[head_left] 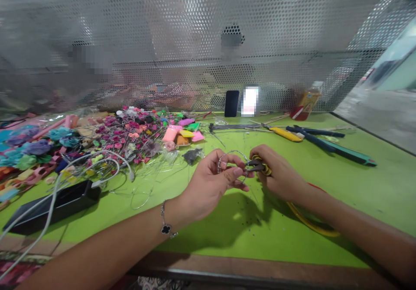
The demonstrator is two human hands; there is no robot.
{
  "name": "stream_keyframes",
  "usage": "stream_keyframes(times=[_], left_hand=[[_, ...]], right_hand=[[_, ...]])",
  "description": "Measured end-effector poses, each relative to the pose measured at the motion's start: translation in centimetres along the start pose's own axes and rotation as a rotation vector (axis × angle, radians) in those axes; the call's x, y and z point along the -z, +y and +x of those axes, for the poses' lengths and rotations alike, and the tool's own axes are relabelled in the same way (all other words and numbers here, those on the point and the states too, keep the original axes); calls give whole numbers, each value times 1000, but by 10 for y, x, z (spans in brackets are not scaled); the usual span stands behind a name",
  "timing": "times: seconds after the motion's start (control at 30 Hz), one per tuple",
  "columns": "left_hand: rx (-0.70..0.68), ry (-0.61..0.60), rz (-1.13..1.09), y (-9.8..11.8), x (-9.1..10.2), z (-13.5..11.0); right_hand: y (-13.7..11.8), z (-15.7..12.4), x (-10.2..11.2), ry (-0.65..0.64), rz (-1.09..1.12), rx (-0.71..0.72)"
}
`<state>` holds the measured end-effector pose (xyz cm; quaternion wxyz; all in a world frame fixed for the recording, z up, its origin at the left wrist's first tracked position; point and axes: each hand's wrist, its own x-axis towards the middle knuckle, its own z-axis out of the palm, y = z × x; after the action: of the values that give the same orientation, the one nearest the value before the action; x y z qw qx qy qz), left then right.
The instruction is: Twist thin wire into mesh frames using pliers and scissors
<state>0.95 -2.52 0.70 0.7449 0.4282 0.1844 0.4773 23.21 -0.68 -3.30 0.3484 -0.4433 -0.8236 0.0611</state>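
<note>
While the left hand (208, 184) pinches a thin wire loop (230, 160) and the right hand (279, 173) grips small yellow-handled pliers (258, 166) right up against it, both hands are held just above the green counter (328, 220), with a messy heap of wire-stemmed flowers (130, 136) off to the left.

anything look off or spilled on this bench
Small dark specks are scattered on the green table below the left hand and right hand, like spilled debris. Loose wire also straggles from the heap of craft flowers, looking tangled rather than bundled.
</note>
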Motion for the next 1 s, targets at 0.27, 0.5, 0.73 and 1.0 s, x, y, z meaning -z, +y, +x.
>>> stream_keyframes(times=[0.27, 0.5, 0.73, 1.0], left_hand=[[-14, 8, 69, -2, 3, 0], [-41, -8, 76, -3, 4, 1], [-47, -9, 74, -4, 5, 1], [-36, 4, 73, -3, 4, 1]], right_hand=[[-8, 2, 3, -27, -17, -15], [-7, 3, 4, -22, -22, -21], [-5, 1, 1, -13, -5, -26], [-5, 1, -1, -25, 5, -44]])
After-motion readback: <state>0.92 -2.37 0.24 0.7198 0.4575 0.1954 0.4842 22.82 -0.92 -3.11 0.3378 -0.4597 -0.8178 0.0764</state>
